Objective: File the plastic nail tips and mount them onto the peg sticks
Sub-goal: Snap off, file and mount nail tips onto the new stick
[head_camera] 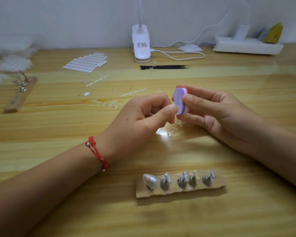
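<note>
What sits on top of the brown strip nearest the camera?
Five metal pegs stand on the strip. The leftmost carries a whitish nail tip, which covers its head; the other four hold no tip.

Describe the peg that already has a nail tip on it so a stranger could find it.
On the wooden desk, the board nearest the camera holds five metal pegs in a row. Take the leftmost peg: it alone carries a pale oval nail tip, while the other four are topped only by small clear tabs.
</note>
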